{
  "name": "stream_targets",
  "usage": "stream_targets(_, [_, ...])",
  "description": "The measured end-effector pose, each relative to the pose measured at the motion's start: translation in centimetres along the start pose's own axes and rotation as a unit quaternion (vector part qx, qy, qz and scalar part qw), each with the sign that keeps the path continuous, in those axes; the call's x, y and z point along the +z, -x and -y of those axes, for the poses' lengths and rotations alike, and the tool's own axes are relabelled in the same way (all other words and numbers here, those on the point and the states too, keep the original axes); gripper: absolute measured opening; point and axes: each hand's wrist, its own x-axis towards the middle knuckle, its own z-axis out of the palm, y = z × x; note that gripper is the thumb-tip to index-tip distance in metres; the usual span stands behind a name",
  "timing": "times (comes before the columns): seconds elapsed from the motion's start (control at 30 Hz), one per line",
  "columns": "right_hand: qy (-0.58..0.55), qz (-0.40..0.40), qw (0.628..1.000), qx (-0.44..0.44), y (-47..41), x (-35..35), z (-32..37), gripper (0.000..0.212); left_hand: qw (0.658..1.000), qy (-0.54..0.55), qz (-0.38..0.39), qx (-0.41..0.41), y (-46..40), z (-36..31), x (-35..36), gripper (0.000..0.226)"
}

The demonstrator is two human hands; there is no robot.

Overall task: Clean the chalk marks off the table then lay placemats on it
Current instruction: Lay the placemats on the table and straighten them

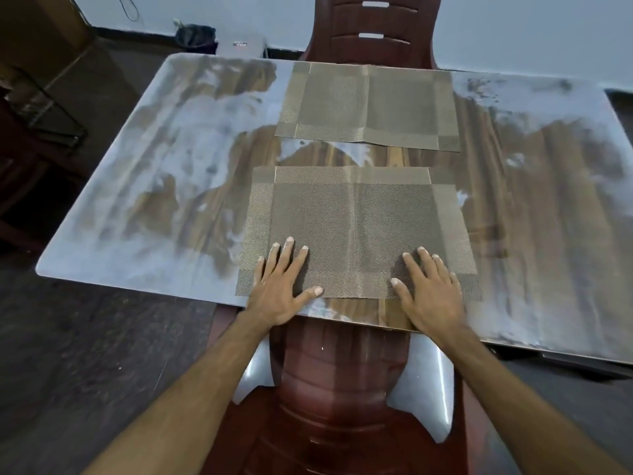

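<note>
The wood-grain counter (178, 186) is glossy, with pale smears over much of its top. Two woven placemats lie on it: the far placemat (370, 104) near the back edge, the near placemat (356, 228) by the front edge. The left hand (281, 289) and right hand (431, 293) press flat on the near one, fingers (289, 250) spread straight, grasping nothing. A dark red chair (370, 29) stands beyond, another chair (339, 389) below, on a dark floor (85, 354), against a pale wall (531, 32)

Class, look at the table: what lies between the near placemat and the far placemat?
In the head view, only a strip of table shows between the near placemat and far placemat: wood grain with whitish smears, nothing resting there.
</note>
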Motion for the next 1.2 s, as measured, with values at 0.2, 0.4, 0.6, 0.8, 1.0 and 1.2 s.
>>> stream_targets(0.2, [0.031,-0.030,0.999,0.025,2.3,0.2,-0.3,0.063,0.999,0.008,-0.002,0.045,-0.1,0.5,0.3,0.092])
stream_targets(0.4, [0.031,-0.044,0.998,0.022,2.4,0.4,-0.4,0.067,0.997,0.022,-0.009,0.070,-0.4,1.6,0.0,0.089])
stream_targets(0.6, [-0.032,-0.047,0.998,0.006,3.3,1.3,-1.3,0.073,0.998,0.001,-0.018,0.054,0.5,1.1,-0.1,0.090])
stream_targets(0.8, [-0.038,-0.004,0.999,-0.025,4.2,0.3,-3.7,0.082,0.999,-0.024,0.011,0.034,2.2,2.3,-1.2,0.086])
stream_targets(1.0, [-0.023,0.022,0.999,0.017,4.6,-0.1,-3.5,0.088,0.999,-0.023,0.022,-0.001,2.4,2.3,-2.1,0.073])
stream_targets(1.2, [-0.002,0.042,0.999,0.001,5.7,0.3,-2.8,0.101,0.998,-0.057,0.022,0.013,3.3,3.1,-1.5,0.083])
